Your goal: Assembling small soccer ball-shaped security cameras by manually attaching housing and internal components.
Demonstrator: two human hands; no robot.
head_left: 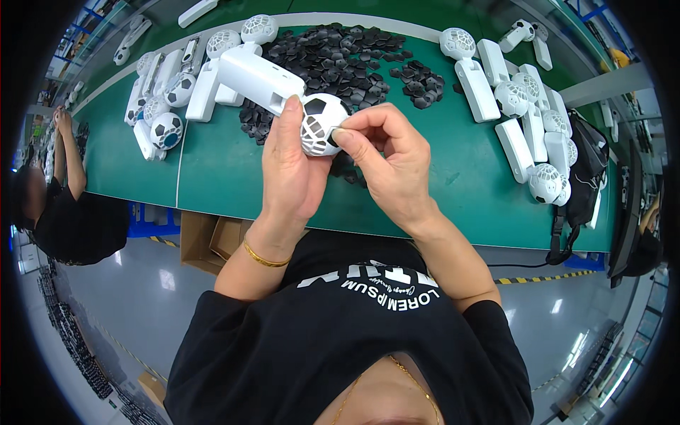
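Observation:
My left hand point(292, 166) is wrapped round a white device with a football-patterned ball head point(317, 131) and a long boxy white body point(258, 76) that points up and to the left. Some panels of the ball are filled black; others show open white ribs. At the ball's right side, my right hand point(393, 156) pinches a small black panel piece point(336, 137) against the surface, thumb and forefinger together. Most of that piece is hidden by the fingertips. Just beyond the device lies a wide heap of loose black panel pieces point(333, 53).
More white ball-headed devices stand in groups on the green table point(234, 180), at left point(166, 131) and right point(511, 99). A smaller black pile point(423, 83) lies beside the heap. A black bag point(589, 163) rests at the right edge. Another person point(67, 219) works at far left.

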